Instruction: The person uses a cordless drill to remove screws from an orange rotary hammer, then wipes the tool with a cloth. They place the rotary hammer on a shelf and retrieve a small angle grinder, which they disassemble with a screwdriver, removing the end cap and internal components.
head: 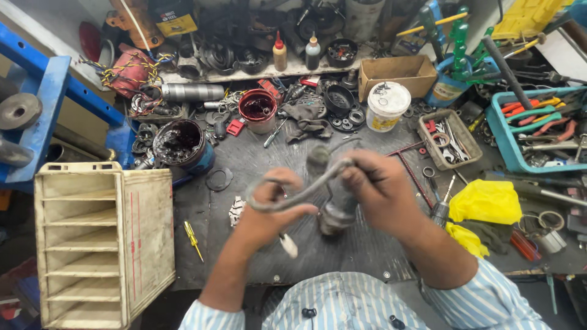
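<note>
Both hands on a grey cable and metal part, mid-worktop, above a cluttered bench

Far left: cream plastic crate (104,244) on its side, slots facing up; yellow screwdriver (193,238) just beside it on the dark worktop (342,250). Behind these, a tub of dark grease (178,143) and a smaller red cup (258,109). Left hand (272,208) closed around a loop of grey cable (306,189). Cable runs up and right into right hand (379,189), fingers curled shut on it. Grey cylindrical metal part (337,214) sits between the hands, touching the right palm; exact hold on it unclear. Right of that: white bucket (387,105), yellow cloth (486,201), teal tool tray (507,146)
</note>
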